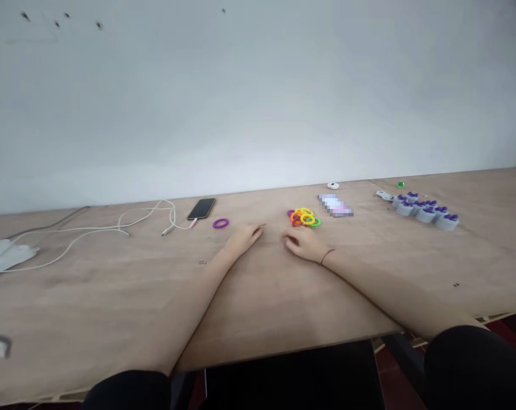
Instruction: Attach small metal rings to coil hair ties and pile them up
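1. Left hand [244, 239]: resting palm down on the plywood tabletop [279, 307], open and relaxed, with the fingers together and tapering toward the person's right. It has hold of nothing.

2. Right hand [304, 244]: resting palm down, half open, with the fingers lightly curled inward toward the left hand. It is also empty. A thin dark wristband [327, 256] circles the wrist.

3. Pile of spiral hair ties [304, 217]: a small overlapping heap of yellow, orange, red, green and purple coils. It is wider side to side than front to back, so its long axis runs across the table. It lies straight ahead of the Right hand, just beyond the knuckles and not touching them. The Left hand's fingertips [263, 226] point toward it from the near left across a small gap, but the Right hand is the nearer of the two.

4. Purple spiral hair tie [220, 223]: a single coil lying flat, apart from the pile, ahead of the Left hand and to the far side of it.

5. Left of the hands: a black smartphone [201, 208], a looped white cable [125, 228] and a white packet [5, 256].

6. Right of the pile: a pixelated flat object [335, 205], a small white disc [332, 185], a green ring [400, 184] and a cluster of grey cylinders with purple tops [424, 212].
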The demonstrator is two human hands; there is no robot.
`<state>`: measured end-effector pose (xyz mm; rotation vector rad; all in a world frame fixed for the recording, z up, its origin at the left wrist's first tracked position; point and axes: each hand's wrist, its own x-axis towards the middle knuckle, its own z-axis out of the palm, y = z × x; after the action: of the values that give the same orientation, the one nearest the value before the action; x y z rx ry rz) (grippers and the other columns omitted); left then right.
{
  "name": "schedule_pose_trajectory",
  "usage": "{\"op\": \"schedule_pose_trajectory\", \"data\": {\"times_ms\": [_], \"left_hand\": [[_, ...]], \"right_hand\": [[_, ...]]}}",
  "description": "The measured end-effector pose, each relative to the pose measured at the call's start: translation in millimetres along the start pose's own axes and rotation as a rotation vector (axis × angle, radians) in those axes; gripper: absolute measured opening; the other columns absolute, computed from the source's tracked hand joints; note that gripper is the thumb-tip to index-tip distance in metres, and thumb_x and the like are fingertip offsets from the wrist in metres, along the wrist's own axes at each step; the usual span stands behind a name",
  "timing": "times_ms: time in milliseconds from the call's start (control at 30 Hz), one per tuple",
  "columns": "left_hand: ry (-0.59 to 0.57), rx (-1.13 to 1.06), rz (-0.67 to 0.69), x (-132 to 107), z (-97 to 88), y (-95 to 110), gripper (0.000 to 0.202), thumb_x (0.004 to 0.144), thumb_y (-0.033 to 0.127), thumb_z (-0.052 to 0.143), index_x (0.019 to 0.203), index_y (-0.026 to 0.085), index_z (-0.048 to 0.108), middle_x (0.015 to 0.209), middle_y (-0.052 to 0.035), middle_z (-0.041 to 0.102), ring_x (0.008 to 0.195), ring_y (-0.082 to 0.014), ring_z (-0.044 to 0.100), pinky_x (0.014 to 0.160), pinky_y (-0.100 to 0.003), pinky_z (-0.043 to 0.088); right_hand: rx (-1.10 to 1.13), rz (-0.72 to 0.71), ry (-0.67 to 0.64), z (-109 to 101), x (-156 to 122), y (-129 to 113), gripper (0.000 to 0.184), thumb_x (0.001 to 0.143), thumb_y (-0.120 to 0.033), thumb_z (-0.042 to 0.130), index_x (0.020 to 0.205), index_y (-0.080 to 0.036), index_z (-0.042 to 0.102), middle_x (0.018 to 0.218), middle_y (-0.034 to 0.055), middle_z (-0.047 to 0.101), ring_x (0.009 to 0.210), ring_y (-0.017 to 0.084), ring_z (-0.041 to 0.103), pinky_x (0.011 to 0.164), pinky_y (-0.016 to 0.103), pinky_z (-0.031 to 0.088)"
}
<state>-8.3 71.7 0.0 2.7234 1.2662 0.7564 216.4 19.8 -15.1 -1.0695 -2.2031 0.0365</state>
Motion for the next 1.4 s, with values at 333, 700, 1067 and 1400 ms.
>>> {"op": "schedule_pose_trajectory", "data": {"times_ms": [333, 700, 1067, 1400], "left_hand": [[0.047, -0.26, 0.108, -28, 1.9, 62, 0.033, 0.089, 0.024, 0.041, 0.121, 0.019, 0.048, 0.106, -0.0064, 0.064, 0.094, -0.0164, 0.06, 0.085, -0.03, 0.047], [0.042, -0.473, -0.118, -22, 2.7, 60, 0.026, 0.085, 0.037, 0.048, 0.094, 0.019, 0.063, 0.092, -0.0031, 0.068, 0.084, -0.0167, 0.063, 0.078, -0.029, 0.05], [0.127, -0.409, -0.132, -24, 2.6, 60, 0.027, 0.086, 0.032, 0.045, 0.1, 0.02, 0.064, 0.091, -0.0026, 0.07, 0.083, -0.0176, 0.065, 0.079, -0.029, 0.05], [0.208, -0.211, 0.035, -25, 3.6, 59, 0.022, 0.087, 0.024, 0.045, 0.098, 0.021, 0.065, 0.096, -0.0033, 0.068, 0.088, -0.0162, 0.062, 0.08, -0.03, 0.049]], "right_hand": [[0.226, -0.119, -0.011, -2, -2, -22, 0.023, 0.078, -0.01, 0.046, 0.094, -0.018, 0.061, 0.084, 0.004, 0.064, 0.071, 0.013, 0.055, 0.066, 0.024, 0.043], [0.441, 0.205, 0.174, -4, -1, -23, 0.017, 0.08, -0.027, 0.051, 0.08, -0.016, 0.065, 0.076, 0.0047, 0.069, 0.068, 0.016, 0.061, 0.062, 0.027, 0.047], [0.488, 0.184, 0.118, -4, -2, -30, 0.021, 0.082, -0.029, 0.049, 0.088, -0.016, 0.065, 0.081, 0.005, 0.068, 0.066, 0.014, 0.06, 0.059, 0.026, 0.047], [0.502, 0.154, 0.061, -3, -3, -34, 0.019, 0.079, -0.024, 0.049, 0.083, -0.018, 0.067, 0.08, 0.0029, 0.068, 0.067, 0.015, 0.058, 0.061, 0.026, 0.047]]}}
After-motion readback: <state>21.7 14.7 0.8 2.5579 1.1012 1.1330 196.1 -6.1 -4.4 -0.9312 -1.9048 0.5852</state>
